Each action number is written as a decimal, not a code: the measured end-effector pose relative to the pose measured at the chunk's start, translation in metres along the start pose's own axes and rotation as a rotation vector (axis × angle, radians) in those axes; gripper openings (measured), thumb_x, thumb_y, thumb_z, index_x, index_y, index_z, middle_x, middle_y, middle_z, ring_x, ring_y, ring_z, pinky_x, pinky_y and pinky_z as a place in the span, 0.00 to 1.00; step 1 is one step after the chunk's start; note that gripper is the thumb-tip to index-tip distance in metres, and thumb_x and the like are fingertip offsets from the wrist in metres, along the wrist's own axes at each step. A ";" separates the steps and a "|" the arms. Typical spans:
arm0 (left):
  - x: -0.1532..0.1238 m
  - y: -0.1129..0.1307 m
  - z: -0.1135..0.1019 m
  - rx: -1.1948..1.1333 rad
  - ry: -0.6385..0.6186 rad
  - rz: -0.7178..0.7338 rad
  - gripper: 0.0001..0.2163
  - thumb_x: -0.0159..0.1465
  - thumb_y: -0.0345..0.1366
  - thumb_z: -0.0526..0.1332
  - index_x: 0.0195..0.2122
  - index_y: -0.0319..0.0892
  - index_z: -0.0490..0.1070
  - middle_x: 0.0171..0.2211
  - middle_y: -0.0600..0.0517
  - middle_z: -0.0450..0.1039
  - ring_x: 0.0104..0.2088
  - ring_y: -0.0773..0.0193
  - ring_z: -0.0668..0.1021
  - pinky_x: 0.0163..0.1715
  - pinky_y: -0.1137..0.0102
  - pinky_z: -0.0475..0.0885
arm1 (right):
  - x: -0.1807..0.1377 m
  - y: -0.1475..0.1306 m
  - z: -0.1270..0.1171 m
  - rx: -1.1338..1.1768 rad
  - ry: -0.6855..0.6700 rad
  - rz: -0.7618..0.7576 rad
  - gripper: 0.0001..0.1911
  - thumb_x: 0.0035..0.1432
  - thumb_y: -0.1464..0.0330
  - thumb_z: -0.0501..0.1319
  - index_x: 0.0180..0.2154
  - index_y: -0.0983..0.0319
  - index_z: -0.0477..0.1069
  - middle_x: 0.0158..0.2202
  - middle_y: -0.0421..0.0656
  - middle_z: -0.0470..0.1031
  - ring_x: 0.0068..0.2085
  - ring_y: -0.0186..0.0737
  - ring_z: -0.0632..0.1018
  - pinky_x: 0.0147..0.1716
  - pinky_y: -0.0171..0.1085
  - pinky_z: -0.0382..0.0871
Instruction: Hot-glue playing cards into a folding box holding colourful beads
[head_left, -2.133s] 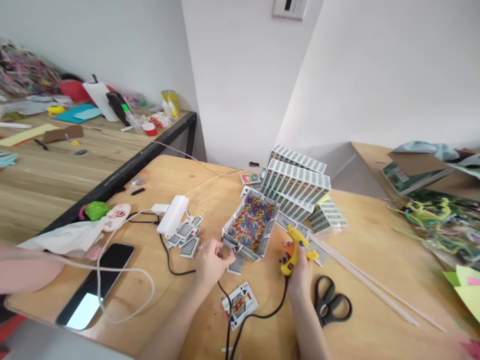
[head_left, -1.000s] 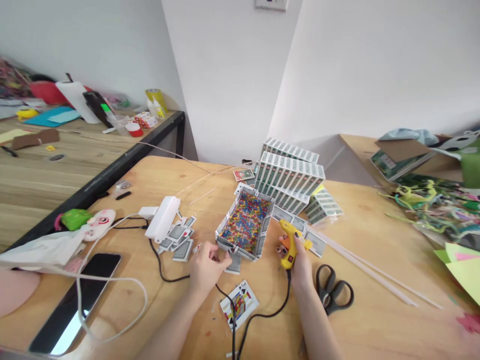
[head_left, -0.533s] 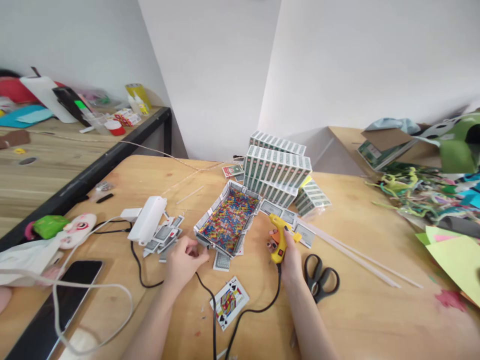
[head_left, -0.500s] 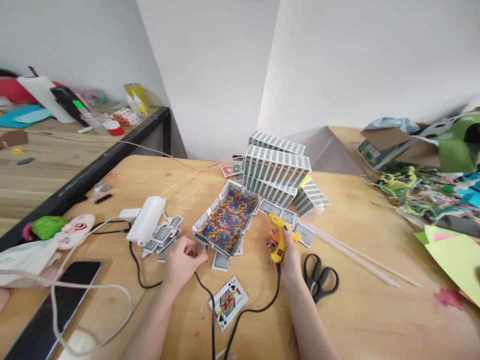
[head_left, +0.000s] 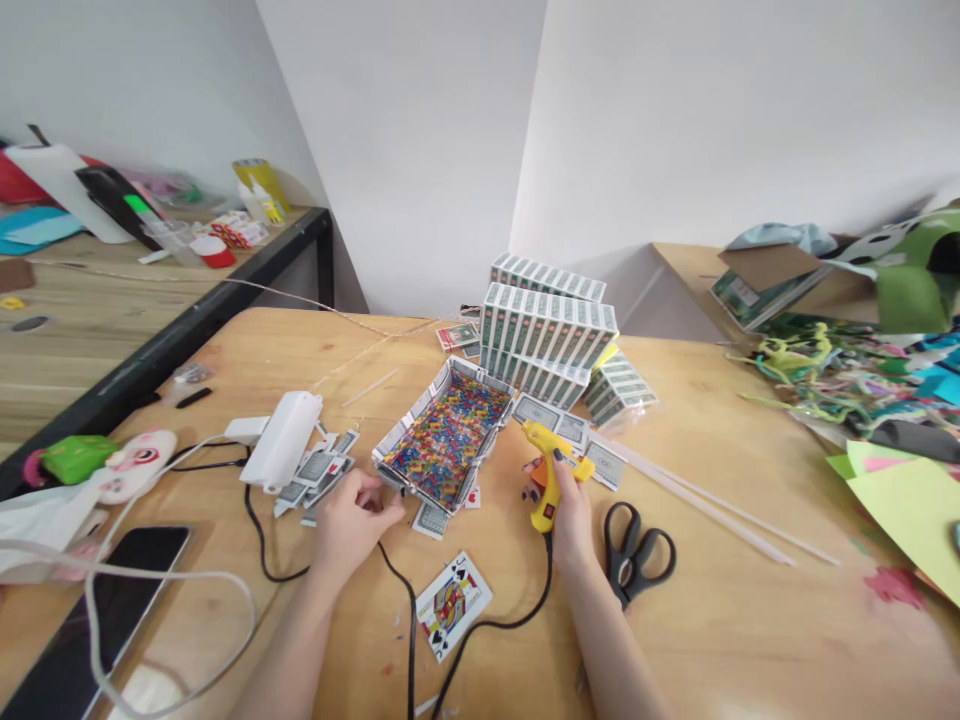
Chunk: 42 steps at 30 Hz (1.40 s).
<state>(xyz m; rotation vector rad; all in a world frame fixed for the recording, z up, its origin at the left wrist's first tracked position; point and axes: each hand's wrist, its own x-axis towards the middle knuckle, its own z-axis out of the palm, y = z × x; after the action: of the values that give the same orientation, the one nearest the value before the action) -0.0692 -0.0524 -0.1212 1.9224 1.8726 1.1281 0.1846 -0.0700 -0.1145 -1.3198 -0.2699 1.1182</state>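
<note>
A shallow box made of playing cards (head_left: 442,436), its floor covered in a many-coloured pattern, sits in the middle of the wooden table (head_left: 750,620). My left hand (head_left: 349,520) is curled at the box's near left corner, fingertips pinched against its wall. My right hand (head_left: 559,505) grips a yellow glue gun (head_left: 547,472), nozzle pointing up and left toward the box. The gun's black cord (head_left: 495,625) trails back toward me. A king of spades card (head_left: 453,604) lies face up between my arms.
Black scissors (head_left: 636,556) lie right of my right hand. Stacked card decks (head_left: 546,335) stand behind the box. Loose cards (head_left: 319,475), a white power adapter (head_left: 279,455), a phone (head_left: 97,610) and white cable (head_left: 161,585) lie at left. Glue sticks (head_left: 712,505) and craft scraps (head_left: 847,400) are at right.
The view has swung right and down a little. My left hand stays pinched at the box's near corner and my right hand keeps holding the glue gun beside the box.
</note>
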 end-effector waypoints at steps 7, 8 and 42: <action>0.004 0.001 -0.005 0.000 -0.018 -0.012 0.08 0.48 0.40 0.61 0.22 0.44 0.62 0.15 0.62 0.58 0.16 0.71 0.62 0.20 0.74 0.62 | -0.005 -0.004 0.005 -0.025 0.021 -0.044 0.21 0.44 0.52 0.66 0.33 0.62 0.72 0.30 0.41 0.79 0.27 0.35 0.77 0.23 0.31 0.67; 0.004 0.001 -0.006 0.000 -0.020 -0.012 0.08 0.48 0.40 0.61 0.22 0.44 0.62 0.15 0.62 0.58 0.16 0.71 0.62 0.20 0.74 0.62 | -0.005 -0.004 0.005 -0.022 0.025 -0.045 0.21 0.44 0.52 0.66 0.33 0.63 0.72 0.30 0.41 0.79 0.27 0.35 0.77 0.23 0.31 0.67; 0.010 -0.022 -0.013 -0.028 -0.064 -0.057 0.09 0.53 0.42 0.61 0.27 0.43 0.67 0.16 0.62 0.56 0.18 0.70 0.62 0.21 0.74 0.60 | 0.003 -0.014 -0.028 -1.032 0.132 -0.525 0.29 0.55 0.55 0.60 0.08 0.57 0.58 0.08 0.39 0.58 0.13 0.33 0.56 0.19 0.36 0.47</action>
<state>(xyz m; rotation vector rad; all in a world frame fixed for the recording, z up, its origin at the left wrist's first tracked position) -0.0951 -0.0440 -0.1224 1.8560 1.8556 1.0573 0.2128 -0.0828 -0.1122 -2.0329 -1.1262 0.3997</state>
